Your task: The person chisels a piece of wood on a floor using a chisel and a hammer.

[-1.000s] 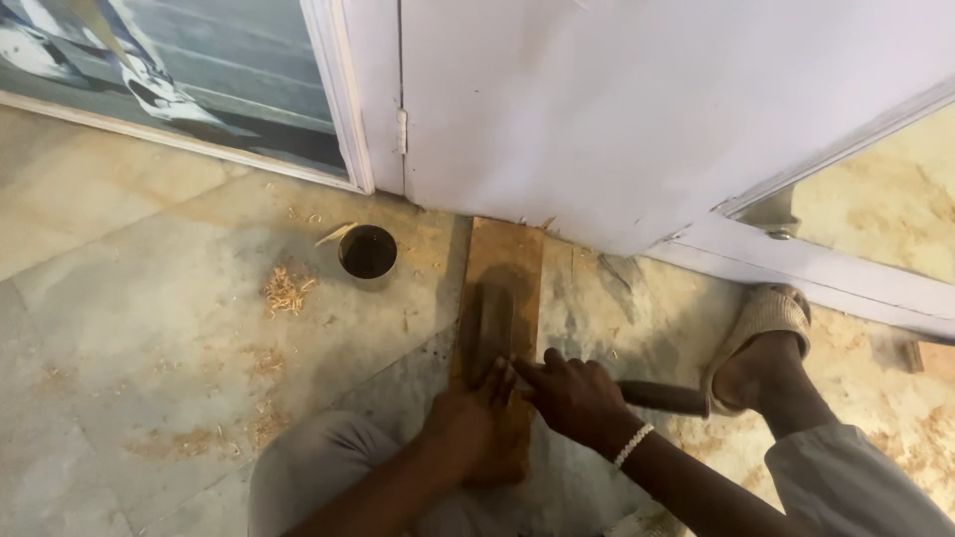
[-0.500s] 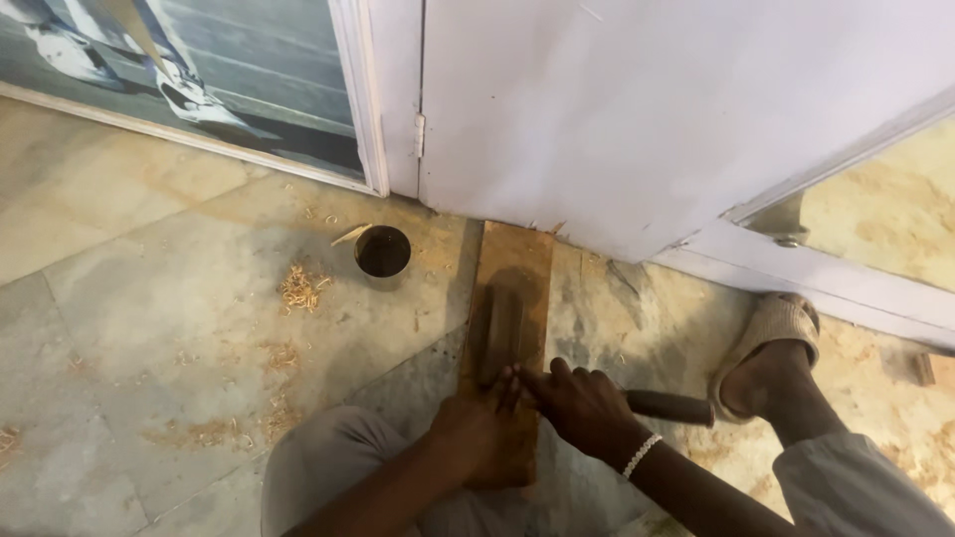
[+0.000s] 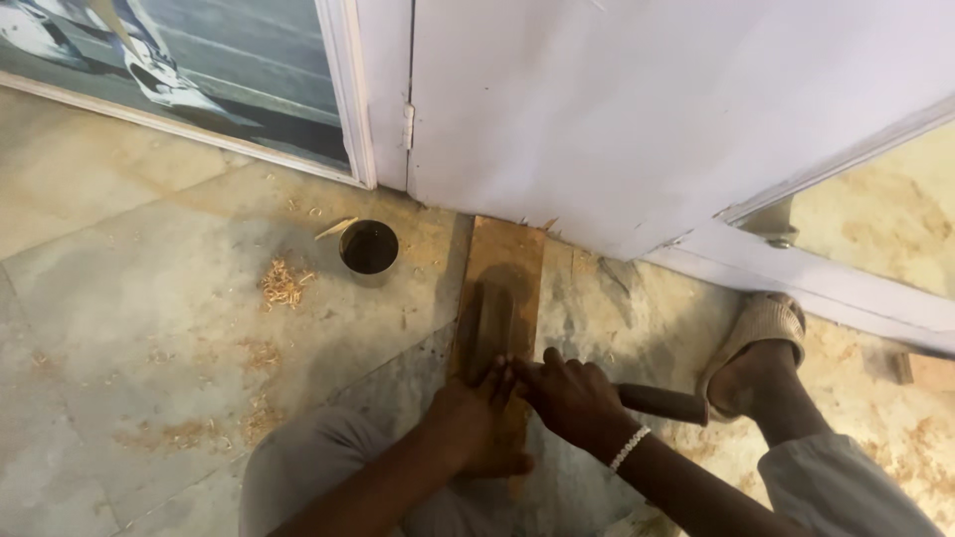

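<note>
Pressing flat: left hand (image 3: 476, 413) and right hand (image 3: 569, 398), fingers spread, gripping nothing; plank (image 3: 497, 298) runs lengthwise ahead of fingertips toward door (image 3: 637, 109).

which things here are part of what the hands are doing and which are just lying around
In use: wooden board, left hand, right hand, dark block on the board.
Lying about: small round cup, wood shavings, dark-handled tool, sandal.

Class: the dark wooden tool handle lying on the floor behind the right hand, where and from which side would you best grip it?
Probably the dark wooden tool handle's free rounded end, from above. It lies flat, and its other end is hidden behind the right hand, with a sandalled foot close beside.
</note>
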